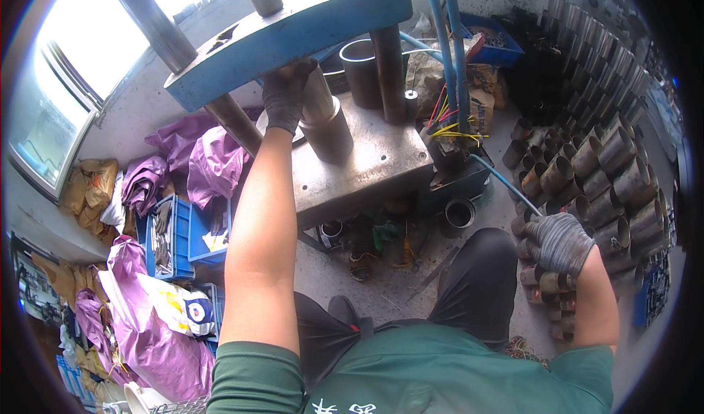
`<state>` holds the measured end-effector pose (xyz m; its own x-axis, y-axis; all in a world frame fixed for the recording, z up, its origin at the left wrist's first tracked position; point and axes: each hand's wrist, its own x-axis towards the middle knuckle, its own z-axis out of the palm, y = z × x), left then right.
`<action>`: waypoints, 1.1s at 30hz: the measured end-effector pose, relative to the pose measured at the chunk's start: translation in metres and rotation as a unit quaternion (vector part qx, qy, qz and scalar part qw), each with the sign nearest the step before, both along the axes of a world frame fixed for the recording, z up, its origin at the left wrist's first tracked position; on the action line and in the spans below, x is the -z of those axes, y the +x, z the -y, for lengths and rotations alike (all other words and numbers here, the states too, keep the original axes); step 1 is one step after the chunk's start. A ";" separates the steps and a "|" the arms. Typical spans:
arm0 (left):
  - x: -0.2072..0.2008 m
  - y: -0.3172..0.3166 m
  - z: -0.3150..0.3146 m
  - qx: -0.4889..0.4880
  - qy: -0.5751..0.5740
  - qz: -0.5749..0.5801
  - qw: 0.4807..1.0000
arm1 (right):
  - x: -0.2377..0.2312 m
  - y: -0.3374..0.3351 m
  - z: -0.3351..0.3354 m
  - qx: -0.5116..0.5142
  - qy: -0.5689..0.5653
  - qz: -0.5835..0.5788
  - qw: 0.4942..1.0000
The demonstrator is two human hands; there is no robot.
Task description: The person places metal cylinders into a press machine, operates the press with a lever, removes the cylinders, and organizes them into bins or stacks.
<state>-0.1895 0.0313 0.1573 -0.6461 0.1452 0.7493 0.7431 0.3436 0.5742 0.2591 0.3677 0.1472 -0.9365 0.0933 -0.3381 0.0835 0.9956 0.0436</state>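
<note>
My left hand [284,100], in a dark work glove, reaches up beneath the blue crossbeam [308,29] of a press. Its fingers close against the upper part of a narrow steel cylinder [317,95]; the fingertips are partly hidden. That cylinder stands upright on a wider metal sleeve [328,135], which rests on the steel press table [367,176]. Low on the right, my right hand [561,244] in a grey glove is closed around the end of a thin blue lever [510,184]. The lever slants down from a unit beside the press table.
A large dark metal ring [361,73] stands behind on the table, near a press column [389,73]. Stacked metal tubes [620,157] fill the right side. Red and yellow wires [451,124] hang by blue hoses [453,40]. Blue crates [170,238] and purple sacks [150,326] lie left.
</note>
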 end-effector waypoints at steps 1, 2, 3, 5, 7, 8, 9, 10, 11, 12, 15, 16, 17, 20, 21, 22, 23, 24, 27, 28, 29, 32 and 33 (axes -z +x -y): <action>-0.001 -0.003 0.002 -0.023 -0.012 -0.019 0.999 | -0.001 0.001 0.000 -0.002 -0.024 -0.033 0.999; 0.000 -0.004 0.001 -0.016 -0.007 -0.019 1.000 | -0.001 0.001 -0.001 -0.003 -0.049 -0.065 0.997; 0.001 -0.005 0.001 -0.010 -0.002 -0.020 1.000 | -0.001 0.000 -0.001 -0.003 -0.073 -0.097 0.993; 0.003 -0.009 0.001 -0.017 -0.006 -0.025 1.000 | -0.003 -0.001 0.001 0.006 -0.062 -0.072 0.995; 0.004 -0.014 0.003 -0.044 -0.024 -0.034 0.998 | 0.000 0.000 0.000 0.008 -0.044 -0.035 0.998; 0.005 -0.013 0.001 -0.016 -0.007 -0.033 0.999 | 0.000 0.000 0.000 0.011 -0.047 -0.037 0.998; 0.005 -0.012 -0.001 0.011 0.010 -0.032 0.999 | -0.001 0.000 -0.001 0.014 -0.050 -0.039 0.998; 0.005 -0.010 -0.002 0.039 0.027 -0.030 0.998 | -0.002 -0.001 -0.001 0.016 -0.053 -0.041 0.998; 0.004 -0.012 0.000 0.108 0.094 0.002 0.990 | -0.002 -0.002 -0.001 0.015 -0.057 -0.054 0.997; 0.004 -0.014 0.001 0.176 0.160 0.035 0.971 | -0.002 -0.003 0.000 0.013 -0.062 -0.066 0.996; 0.004 -0.006 -0.004 0.133 0.130 0.024 0.982 | 0.000 0.000 -0.002 0.008 -0.048 -0.049 0.998; 0.004 -0.002 -0.008 0.077 0.081 0.003 0.994 | 0.001 0.002 -0.003 0.007 -0.039 -0.033 0.999; 0.004 -0.004 -0.005 0.067 0.067 0.019 0.995 | 0.000 0.001 -0.002 0.009 -0.047 -0.038 0.998; 0.004 -0.014 0.004 0.098 0.086 0.063 0.989 | -0.005 -0.002 0.000 0.009 -0.079 -0.070 0.994; 0.006 -0.017 0.005 0.148 0.133 0.075 0.977 | -0.007 -0.003 0.001 0.005 -0.094 -0.094 0.991; 0.008 -0.020 0.008 0.154 0.144 0.070 0.975 | -0.008 -0.004 0.002 0.001 -0.110 -0.118 0.987; 0.007 -0.017 0.004 0.162 0.155 0.067 0.972 | -0.006 -0.003 0.001 -0.004 -0.103 -0.117 0.988; 0.008 -0.012 0.001 0.127 0.131 0.047 0.982 | -0.004 -0.002 0.001 -0.009 -0.095 -0.115 0.989; 0.005 -0.008 -0.003 0.089 0.102 0.034 0.990 | 0.001 0.000 -0.003 -0.015 -0.052 -0.061 0.997; 0.004 -0.008 -0.004 0.087 0.099 0.037 0.991 | 0.001 0.001 -0.004 -0.016 -0.035 -0.035 0.999; 0.004 -0.011 -0.002 0.075 0.088 0.038 0.993 | -0.002 0.000 -0.003 -0.011 -0.046 -0.037 0.998; 0.005 -0.015 0.002 0.066 0.090 0.029 0.993 | -0.021 -0.009 0.004 0.024 -0.099 -0.042 0.994; 0.007 -0.014 0.000 0.080 0.115 0.018 0.990 | -0.021 -0.009 0.004 0.020 -0.102 -0.090 0.991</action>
